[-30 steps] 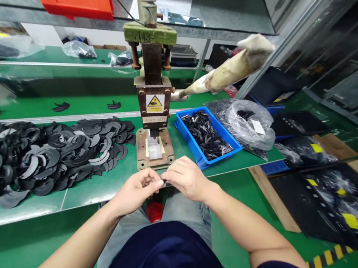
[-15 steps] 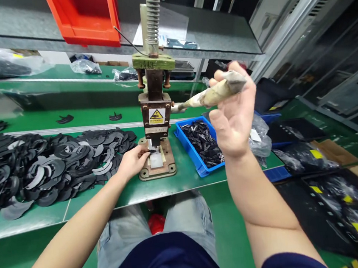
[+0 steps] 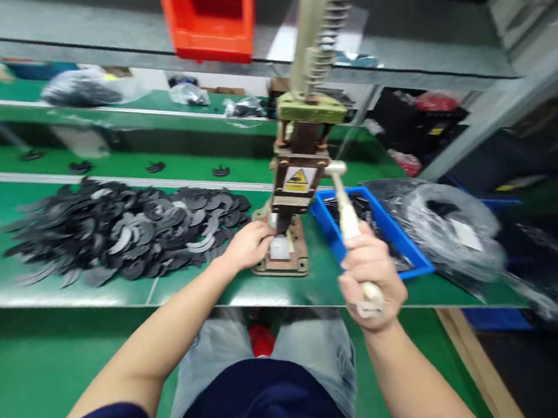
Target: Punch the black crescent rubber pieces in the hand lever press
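A hand press (image 3: 299,167) with a yellow warning label stands on a metal base (image 3: 292,264). Its ram is low over a whitish block (image 3: 279,247) on that base. My left hand (image 3: 250,244) is closed at the left of the ram, thumb and fingers pinched against a small black part that the hand and ram mostly hide. My right hand (image 3: 373,275) is wrapped round the press lever (image 3: 344,205), a pale taped bar that slants down toward me from the press's right side.
A large heap of black curved pieces (image 3: 136,227) covers the bench on the left. Right of the press is a blue bin (image 3: 414,258) of small black parts, beside a clear plastic bag (image 3: 455,230). A red bin (image 3: 214,36) sits on the shelf above.
My right hand has pulled the lever down, closing from an open palm to a wrapped grip. The ram has come lower. My left hand stays by the base; the view has shifted left.
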Motion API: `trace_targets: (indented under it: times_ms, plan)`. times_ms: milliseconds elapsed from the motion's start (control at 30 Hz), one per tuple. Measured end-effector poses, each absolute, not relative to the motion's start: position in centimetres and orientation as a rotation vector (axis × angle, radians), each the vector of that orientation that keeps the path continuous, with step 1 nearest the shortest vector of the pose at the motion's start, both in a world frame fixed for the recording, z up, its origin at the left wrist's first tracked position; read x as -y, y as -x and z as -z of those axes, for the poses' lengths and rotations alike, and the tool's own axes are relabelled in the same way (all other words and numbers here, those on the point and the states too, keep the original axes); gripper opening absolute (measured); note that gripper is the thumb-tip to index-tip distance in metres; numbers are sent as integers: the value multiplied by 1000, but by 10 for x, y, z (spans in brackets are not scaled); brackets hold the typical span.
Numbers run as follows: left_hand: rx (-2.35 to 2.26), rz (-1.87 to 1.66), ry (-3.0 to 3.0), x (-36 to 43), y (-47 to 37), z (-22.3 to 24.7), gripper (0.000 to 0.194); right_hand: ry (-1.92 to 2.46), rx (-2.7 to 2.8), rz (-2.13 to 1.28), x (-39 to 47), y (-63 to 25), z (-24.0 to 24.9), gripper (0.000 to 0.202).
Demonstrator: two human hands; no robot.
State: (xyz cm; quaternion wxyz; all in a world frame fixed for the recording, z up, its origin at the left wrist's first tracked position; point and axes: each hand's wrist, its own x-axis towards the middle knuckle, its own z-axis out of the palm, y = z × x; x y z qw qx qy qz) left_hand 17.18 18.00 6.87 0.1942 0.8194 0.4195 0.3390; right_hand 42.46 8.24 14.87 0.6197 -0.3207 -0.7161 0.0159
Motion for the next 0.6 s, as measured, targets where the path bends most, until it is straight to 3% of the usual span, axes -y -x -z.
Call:
trace_targets:
  times_ms: [133,200,367,467,600]
  plan:
    - [-1347,-1032,-2231,-146,-152,-77,22,800,1531,-22,-92,-422,-140,8]
    - [-1491,-1139,-2171,-122,-126,-70,23,773,1492,-12,-98,-419,-140,16]
    - [-2221,-1401,-1768,-61,-9,-38,31,700,1369,-17,-103,-410,-137,26]
    - [-2757,-1248,-1360,-40,68,-22,39,705,1303,-7,-104,-405,-134,21]
    - [-2866,-941,-1302,-31,126,-10,51,687,1263,19,-109,-402,-134,18]
